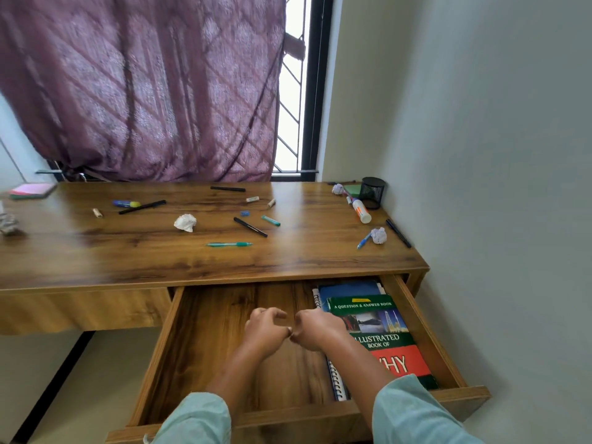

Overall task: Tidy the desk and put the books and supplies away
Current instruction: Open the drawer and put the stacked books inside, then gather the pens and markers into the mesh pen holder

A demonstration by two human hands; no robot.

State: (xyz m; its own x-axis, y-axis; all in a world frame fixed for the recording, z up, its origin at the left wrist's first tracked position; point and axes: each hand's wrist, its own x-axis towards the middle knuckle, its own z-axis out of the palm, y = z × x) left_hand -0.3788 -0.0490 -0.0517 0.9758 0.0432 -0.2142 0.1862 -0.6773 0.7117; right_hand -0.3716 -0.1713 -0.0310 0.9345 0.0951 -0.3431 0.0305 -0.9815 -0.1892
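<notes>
The book (382, 334) lies in the open drawer (224, 334), lower right of the frame, on a blue spiral notebook (349, 288). Its cover reads "A QUESTION & ANSWER BOOK" and "ILLUSTRATED BOOK OF", then big letters ending "HY". Left hand (264, 331) and right hand (317, 330) hover over the drawer, each grip clenched, knuckles touching, nothing visible in them. Above, on the tabletop (128, 254), lie a green pen (229, 244), a paper ball (185, 222) and a mesh cup (372, 192).
</notes>
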